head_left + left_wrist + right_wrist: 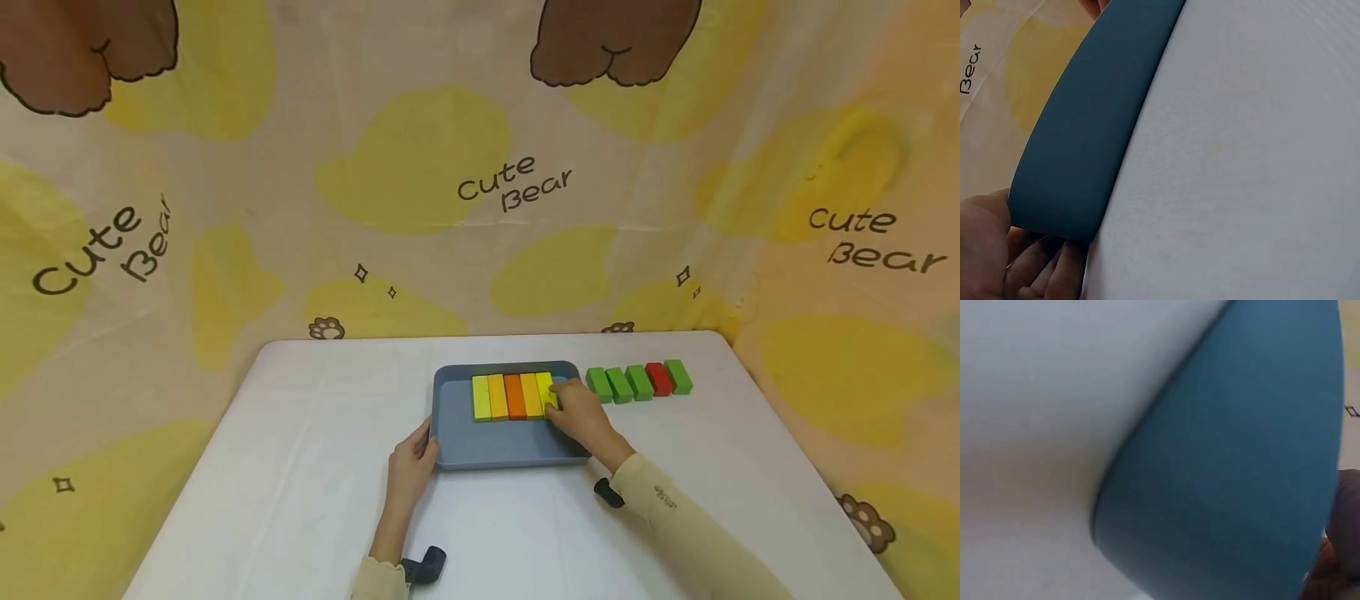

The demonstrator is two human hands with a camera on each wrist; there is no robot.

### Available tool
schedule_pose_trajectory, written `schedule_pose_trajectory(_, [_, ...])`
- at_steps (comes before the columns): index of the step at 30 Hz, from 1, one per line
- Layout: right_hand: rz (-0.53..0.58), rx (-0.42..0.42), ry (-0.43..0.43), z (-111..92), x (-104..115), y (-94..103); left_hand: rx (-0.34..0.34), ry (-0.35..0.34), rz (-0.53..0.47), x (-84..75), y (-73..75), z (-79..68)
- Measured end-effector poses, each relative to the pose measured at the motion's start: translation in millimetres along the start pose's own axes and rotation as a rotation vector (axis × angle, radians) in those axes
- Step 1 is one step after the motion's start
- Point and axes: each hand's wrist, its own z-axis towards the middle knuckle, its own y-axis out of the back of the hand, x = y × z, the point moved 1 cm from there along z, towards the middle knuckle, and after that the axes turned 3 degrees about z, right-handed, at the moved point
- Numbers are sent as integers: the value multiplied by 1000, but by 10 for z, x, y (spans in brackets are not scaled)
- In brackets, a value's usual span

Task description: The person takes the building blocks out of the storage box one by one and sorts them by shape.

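A blue-grey tray (457, 446) lies on the table, its side wall (1079, 137) filling much of the left wrist view. My left hand (411, 462) holds the tray's left side, the thumb (985, 219) against the wall and the fingers (1063, 269) tucked low beside it. Inside the tray stands a row of touching blocks, yellow-green (481, 398), yellow-orange (498, 397) and orange (515, 397) among them. At the row's right end my right hand (581, 414) pinches a yellow block (545, 387), partly covered by the fingers. The right wrist view mostly shows the tray's outer wall (1229, 450).
Right of the tray, several green blocks (619, 385) and one red block (659, 379) stand in a line on the white table (315, 433). A patterned cloth (420, 275) hangs behind and beside the table. Each wrist wears a black camera (427, 566).
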Motion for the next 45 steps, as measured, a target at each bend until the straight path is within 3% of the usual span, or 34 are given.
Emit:
schedule_pose_trajectory(9, [-51,-2,-32,10,45,-137,13,9,-10,-19,-1,-29])
schedule_pose_trajectory(21, [-25,-6,-31,135,58,-121,5,-8,-1,-26,25,20])
schedule_pose_trajectory(31, [-21,9,-55,115,58,-120,12,0,1,-26,21,-9])
schedule_pose_trajectory(37, [12,19,-86,-2,64,-9,11,-7,-7,-16,1,-18])
schedule_pose_trajectory(45, [90,-40,-86,-279,9,295,11,5,-4,-11,4,-1])
